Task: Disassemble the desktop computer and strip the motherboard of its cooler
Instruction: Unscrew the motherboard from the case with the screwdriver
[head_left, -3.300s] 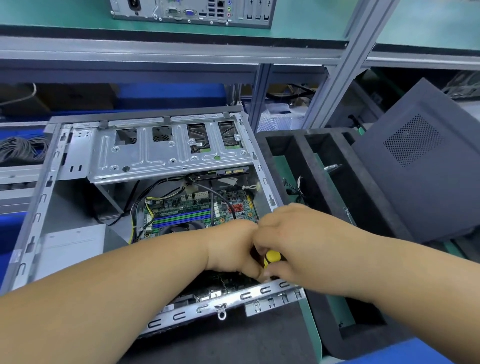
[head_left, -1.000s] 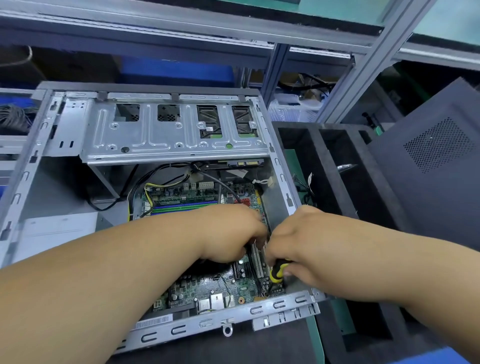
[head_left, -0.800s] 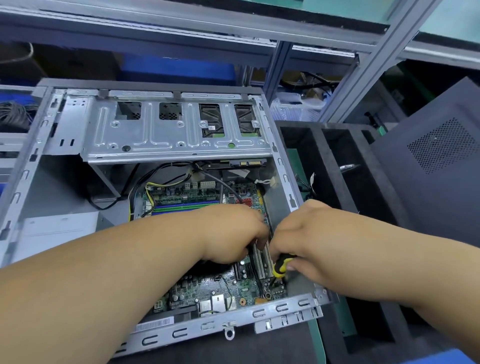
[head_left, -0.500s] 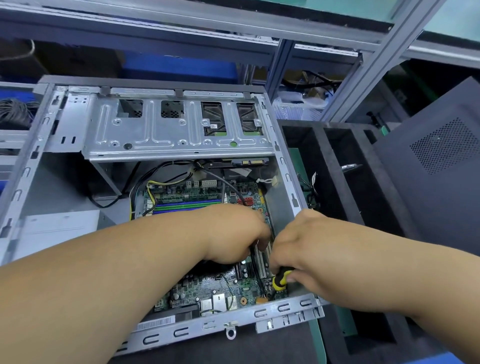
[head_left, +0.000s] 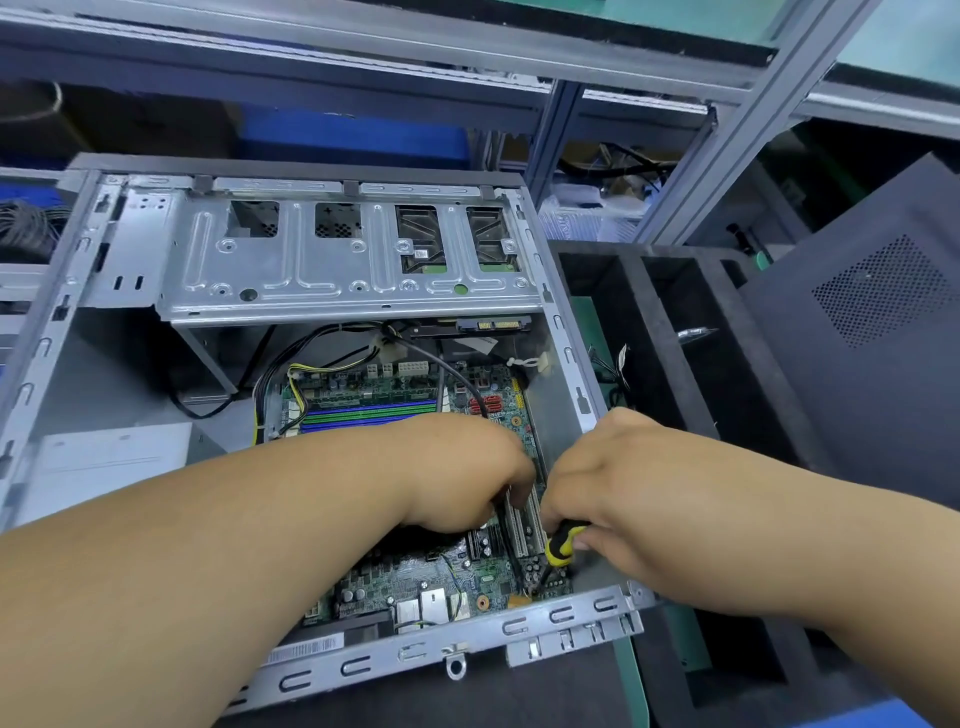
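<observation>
Head view, screwdriver (head_left: 562, 543) gripped in right hand (head_left: 608, 483) fingers (motherboard (head_left: 415, 577) below)

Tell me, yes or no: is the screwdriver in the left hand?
No. The right hand grips the yellow-and-black screwdriver over the motherboard's near corner.

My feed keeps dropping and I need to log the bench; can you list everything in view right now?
computer case: one, grey metal, centre, open
drive cage: one, silver, far end of case
motherboard: one, green, case floor
cables: several, black and yellow, above the board
screwdriver: one, yellow-black handle, near-right corner of board
foam tray: one, black, right of case
side panel: one, dark grey, far right
left hand: over the board
right hand: shut on screwdriver
</observation>
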